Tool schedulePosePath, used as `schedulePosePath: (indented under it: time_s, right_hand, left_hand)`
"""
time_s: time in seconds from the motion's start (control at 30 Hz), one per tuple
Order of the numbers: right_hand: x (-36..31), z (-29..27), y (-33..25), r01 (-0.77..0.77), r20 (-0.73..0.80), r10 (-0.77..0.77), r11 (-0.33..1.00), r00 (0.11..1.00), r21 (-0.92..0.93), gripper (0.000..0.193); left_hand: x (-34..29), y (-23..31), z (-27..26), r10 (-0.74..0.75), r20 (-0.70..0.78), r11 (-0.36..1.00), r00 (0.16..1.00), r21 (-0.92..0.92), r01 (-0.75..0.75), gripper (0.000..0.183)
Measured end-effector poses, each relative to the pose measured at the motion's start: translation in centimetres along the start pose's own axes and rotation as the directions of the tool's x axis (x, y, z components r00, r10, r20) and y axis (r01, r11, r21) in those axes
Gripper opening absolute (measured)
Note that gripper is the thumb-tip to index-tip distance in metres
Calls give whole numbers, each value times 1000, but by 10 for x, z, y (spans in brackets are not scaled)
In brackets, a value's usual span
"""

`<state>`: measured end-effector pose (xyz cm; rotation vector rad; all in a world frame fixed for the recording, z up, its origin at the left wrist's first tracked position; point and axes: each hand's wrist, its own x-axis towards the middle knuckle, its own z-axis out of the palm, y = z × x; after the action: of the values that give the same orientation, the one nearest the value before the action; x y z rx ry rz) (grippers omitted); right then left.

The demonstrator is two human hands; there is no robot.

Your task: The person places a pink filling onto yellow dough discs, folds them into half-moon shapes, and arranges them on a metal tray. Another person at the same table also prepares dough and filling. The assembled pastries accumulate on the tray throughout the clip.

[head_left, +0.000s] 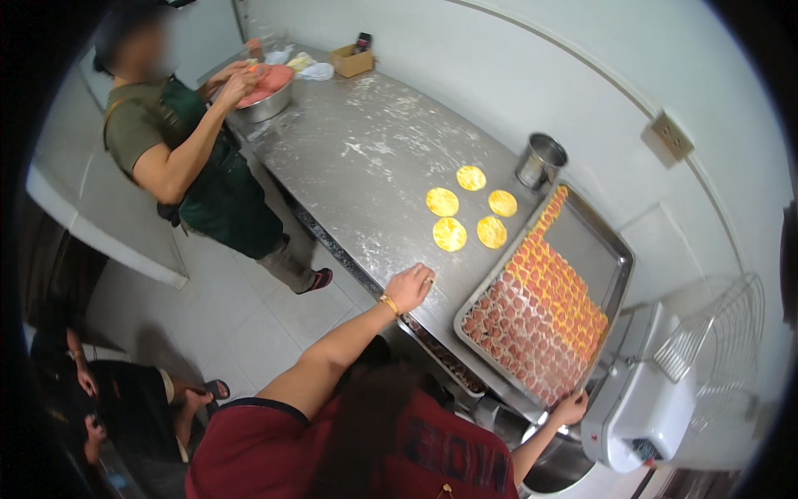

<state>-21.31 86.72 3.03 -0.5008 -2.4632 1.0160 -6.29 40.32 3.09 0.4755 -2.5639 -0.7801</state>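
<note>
My left hand (409,287) rests at the near edge of the steel table (357,191), fingers curled in. Whether anything is inside them is hidden. At the tray's near right corner, my right hand (571,408) grips the rim of the large metal tray (588,237). Rows of small round dumplings (536,320) with pink filling cover most of it, some in yellow wrappers, some in whitish ones. The tray's far right part is bare metal. Several flat yellow round wrappers (450,234) lie on the table beyond my left hand.
A metal cup (542,158) stands behind the tray. To the right is a white mixer (640,416) with a wire guard (723,341). At the far left, a person in a green apron (224,200) works over a bowl of pink filling (270,104). A cardboard box (352,61) sits beyond.
</note>
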Motion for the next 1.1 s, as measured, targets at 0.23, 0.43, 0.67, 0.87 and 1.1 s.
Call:
schedulePosePath:
  time_s: [0.23,0.43,0.67,0.87,1.1]
  right_hand:
    - [-1,-1,-2,92,-39,-98,985,994,-146,31]
    - [-4,-6,-11,-3,2,3,997,1000,-81,28]
    - [-2,-2,-4,-23,20,23,1000,1000,14,28]
    - [-3,-2,-4,39,-38,-39,999,999,-4,27]
    - [-46,-7,-94,528,-148,-515,847,844,66,31]
  left_hand:
    - [1,3,-2,-6,-1,1000,1000,19,6,13]
    - [0,2,-2,-21,-13,999,1000,-33,21,13]
    - [-5,-7,4,-125,-102,975,987,-196,103,15]
    - [16,-10,14,-225,-234,967,946,-175,186,13]
    - [63,-9,10,-416,-205,909,886,-113,401,21]
